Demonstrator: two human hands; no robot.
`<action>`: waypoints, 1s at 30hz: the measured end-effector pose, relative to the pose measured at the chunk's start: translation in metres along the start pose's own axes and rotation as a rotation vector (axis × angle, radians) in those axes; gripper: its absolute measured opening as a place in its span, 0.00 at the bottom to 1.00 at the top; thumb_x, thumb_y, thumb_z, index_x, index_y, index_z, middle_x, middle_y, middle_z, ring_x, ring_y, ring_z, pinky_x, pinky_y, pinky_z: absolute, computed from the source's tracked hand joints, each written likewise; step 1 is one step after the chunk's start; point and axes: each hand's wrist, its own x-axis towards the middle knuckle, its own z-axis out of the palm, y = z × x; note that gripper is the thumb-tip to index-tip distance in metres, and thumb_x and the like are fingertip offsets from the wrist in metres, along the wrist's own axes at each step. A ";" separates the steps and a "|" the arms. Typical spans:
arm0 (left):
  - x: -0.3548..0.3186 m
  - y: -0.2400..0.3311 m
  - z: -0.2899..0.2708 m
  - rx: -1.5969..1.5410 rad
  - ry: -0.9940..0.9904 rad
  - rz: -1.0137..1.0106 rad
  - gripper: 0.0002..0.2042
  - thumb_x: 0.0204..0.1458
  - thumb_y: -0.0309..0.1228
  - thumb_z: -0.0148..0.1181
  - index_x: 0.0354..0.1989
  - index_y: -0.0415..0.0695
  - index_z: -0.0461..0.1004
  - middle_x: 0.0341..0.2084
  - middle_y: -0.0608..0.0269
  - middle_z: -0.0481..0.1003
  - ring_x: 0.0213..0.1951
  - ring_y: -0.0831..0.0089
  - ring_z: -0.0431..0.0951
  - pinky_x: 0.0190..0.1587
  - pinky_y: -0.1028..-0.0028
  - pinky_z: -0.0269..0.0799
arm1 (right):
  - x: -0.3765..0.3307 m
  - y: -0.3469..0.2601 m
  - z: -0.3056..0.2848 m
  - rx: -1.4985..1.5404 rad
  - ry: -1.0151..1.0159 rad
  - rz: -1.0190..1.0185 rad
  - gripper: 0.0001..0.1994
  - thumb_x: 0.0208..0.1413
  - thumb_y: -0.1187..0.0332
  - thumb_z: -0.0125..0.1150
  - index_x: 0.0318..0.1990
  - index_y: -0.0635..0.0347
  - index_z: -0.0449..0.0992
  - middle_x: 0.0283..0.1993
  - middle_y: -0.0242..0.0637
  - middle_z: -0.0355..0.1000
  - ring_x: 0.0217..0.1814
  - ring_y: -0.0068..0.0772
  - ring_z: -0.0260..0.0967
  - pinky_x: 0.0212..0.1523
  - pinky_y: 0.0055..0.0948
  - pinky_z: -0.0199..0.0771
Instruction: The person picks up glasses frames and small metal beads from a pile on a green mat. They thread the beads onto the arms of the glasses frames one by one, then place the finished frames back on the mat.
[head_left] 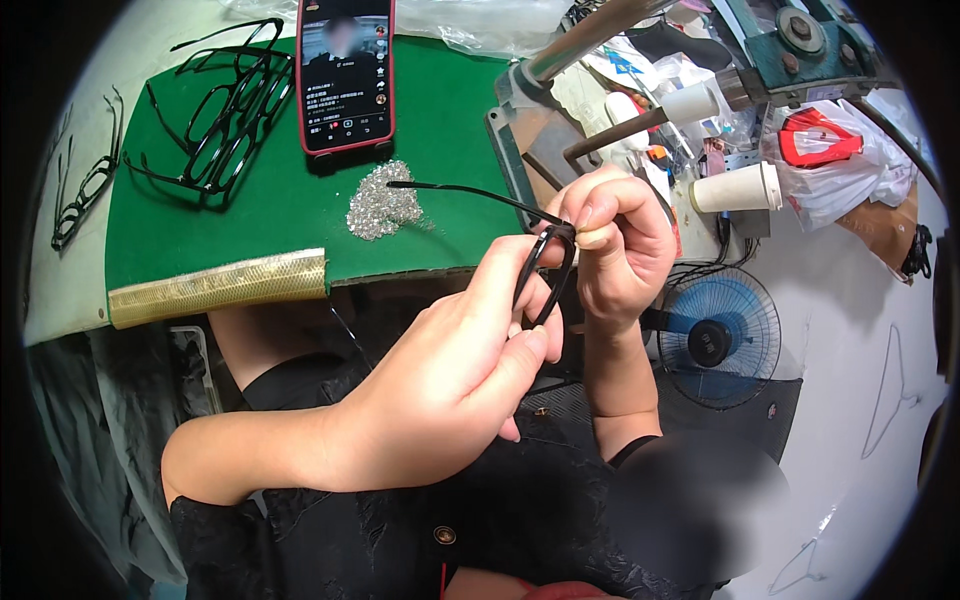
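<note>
A black eyeglass frame [548,262] is held up between my two hands, over the near edge of the table. My left hand [455,350] is closed around its rim, thumb below and fingers behind. At the hinge corner, my right hand [620,235] pinches the frame with thumb and fingertips; whether something small sits in that pinch is hidden. One black temple arm [470,190] stretches out leftward from the hinge. Its tip appears above a heap of small shiny silvery pieces [383,203] on the green mat [260,215].
Several black eyeglass frames [215,120] lie at the left of the mat, behind a gold mesh strip [220,287]. A phone in a red case [347,75] stands at the back. On the right are a metal press [800,45], a white cup [735,188] and a blue fan [715,338].
</note>
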 end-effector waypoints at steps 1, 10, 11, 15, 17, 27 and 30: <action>0.000 0.000 0.000 0.019 0.001 -0.003 0.25 0.61 0.23 0.40 0.65 0.35 0.43 0.37 0.56 0.65 0.23 0.80 0.66 0.25 0.81 0.71 | 0.000 -0.001 -0.001 -0.018 -0.005 0.004 0.07 0.55 0.73 0.60 0.31 0.66 0.70 0.30 0.38 0.69 0.31 0.25 0.68 0.34 0.21 0.69; -0.003 0.004 -0.004 0.065 -0.010 -0.043 0.24 0.61 0.23 0.40 0.64 0.35 0.44 0.36 0.57 0.65 0.23 0.81 0.66 0.24 0.82 0.71 | 0.001 -0.003 0.000 -0.053 -0.019 0.012 0.05 0.53 0.76 0.61 0.29 0.67 0.71 0.29 0.39 0.70 0.30 0.26 0.69 0.33 0.22 0.70; -0.003 0.005 -0.005 0.042 -0.015 -0.051 0.24 0.61 0.23 0.40 0.64 0.35 0.44 0.36 0.56 0.65 0.23 0.81 0.66 0.24 0.81 0.71 | 0.001 -0.002 0.000 -0.044 -0.020 0.011 0.06 0.53 0.75 0.61 0.29 0.67 0.71 0.29 0.39 0.70 0.30 0.26 0.69 0.33 0.22 0.70; -0.004 0.005 -0.007 -0.080 -0.039 -0.070 0.24 0.61 0.23 0.40 0.64 0.36 0.44 0.36 0.56 0.65 0.23 0.80 0.67 0.24 0.81 0.71 | 0.000 -0.004 0.004 -0.003 0.007 0.046 0.08 0.56 0.72 0.61 0.29 0.67 0.71 0.29 0.38 0.69 0.30 0.26 0.68 0.33 0.22 0.70; -0.003 0.006 -0.009 -0.132 -0.061 -0.079 0.24 0.61 0.22 0.40 0.64 0.37 0.44 0.36 0.56 0.66 0.23 0.79 0.67 0.24 0.81 0.71 | 0.001 -0.002 0.005 0.028 0.007 0.029 0.09 0.56 0.70 0.61 0.29 0.67 0.71 0.29 0.38 0.69 0.30 0.26 0.68 0.33 0.22 0.70; -0.004 0.005 -0.009 0.081 -0.026 -0.027 0.23 0.61 0.22 0.39 0.64 0.36 0.44 0.36 0.55 0.65 0.22 0.80 0.67 0.24 0.82 0.70 | 0.003 -0.002 0.006 -0.009 -0.002 0.009 0.09 0.55 0.71 0.62 0.30 0.67 0.71 0.28 0.38 0.69 0.30 0.27 0.68 0.33 0.23 0.70; -0.005 0.010 -0.008 0.029 -0.030 -0.080 0.23 0.61 0.22 0.39 0.64 0.36 0.44 0.36 0.55 0.65 0.22 0.80 0.66 0.24 0.82 0.70 | 0.002 -0.002 0.006 -0.006 -0.014 0.002 0.08 0.55 0.71 0.62 0.30 0.67 0.71 0.29 0.39 0.69 0.30 0.27 0.68 0.33 0.23 0.70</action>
